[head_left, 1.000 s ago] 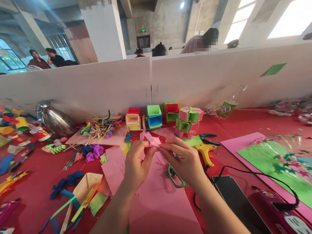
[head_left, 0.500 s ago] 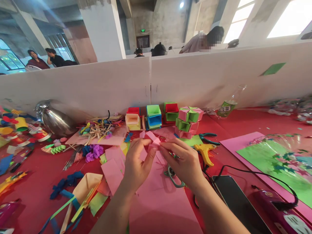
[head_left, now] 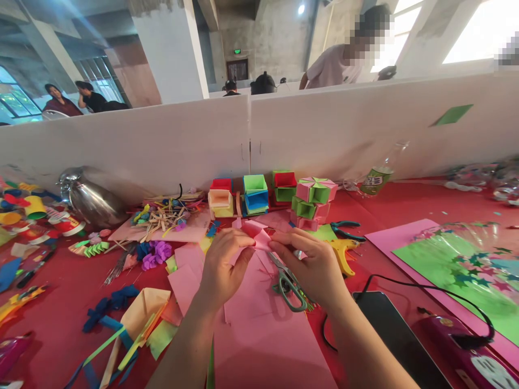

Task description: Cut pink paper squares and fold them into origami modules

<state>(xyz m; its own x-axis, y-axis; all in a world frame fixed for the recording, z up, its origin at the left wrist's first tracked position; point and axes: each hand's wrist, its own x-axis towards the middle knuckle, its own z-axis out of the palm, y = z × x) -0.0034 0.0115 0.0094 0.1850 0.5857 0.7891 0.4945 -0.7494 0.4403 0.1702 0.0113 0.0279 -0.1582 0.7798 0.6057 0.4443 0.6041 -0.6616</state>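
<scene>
A small folded piece of pink paper [head_left: 261, 237] is held between both hands at the middle. My left hand [head_left: 227, 265] pinches its left side between thumb and fingers. On the right side, my right hand [head_left: 312, 265] has its fingertips closed on the same piece. Scissors with grey-green handles [head_left: 290, 289] lie below, partly beside my right hand. Pink sheets [head_left: 267, 346] spread beneath both hands. Behind them stand folded paper boxes in blue and green [head_left: 256, 201] and a pink and green paper stack [head_left: 314, 202].
Right: yellow glue gun [head_left: 344, 255], pliers [head_left: 348, 231], black phone [head_left: 397, 335], power strip [head_left: 466, 346] with a cable. Left: metal jug [head_left: 95, 200], wooden sticks [head_left: 170, 208], paper strips [head_left: 133, 346]. A white partition [head_left: 162, 146] stands behind, with people beyond.
The hands have moved slightly apart and the pink piece looks wider and more opened. More of the scissors shows. Beyond the partition, a person has straightened up.
</scene>
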